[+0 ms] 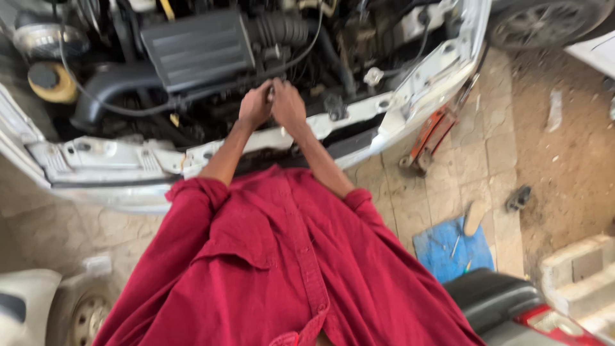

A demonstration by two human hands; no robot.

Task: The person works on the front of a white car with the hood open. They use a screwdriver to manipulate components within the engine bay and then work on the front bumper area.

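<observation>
— Where do we stand with the engine bay [211, 70]?

— We have both hands down in it, close together just behind the white front crossmember [128, 157]. Our left hand [255, 106] is curled into a loose fist and our right hand [287, 104] is closed next to it, the two touching around a small part or cable end [271, 91] between them. What exactly is pinched there we cannot tell; it is too small and blurred.

— So how far along are we, would we say?

— We judge it as mid-work: the hands are on the part, the front of the car is stripped open, and an orange jack [432, 134] lies on the floor beside it.

— Any containers?

— A yellowish reservoir with a dark cap [51, 80] sits at the left of the bay; its level is not visible. The black air box [195, 48] is shut. On the floor, a blue mat [445, 250] carries a few small tools.
</observation>
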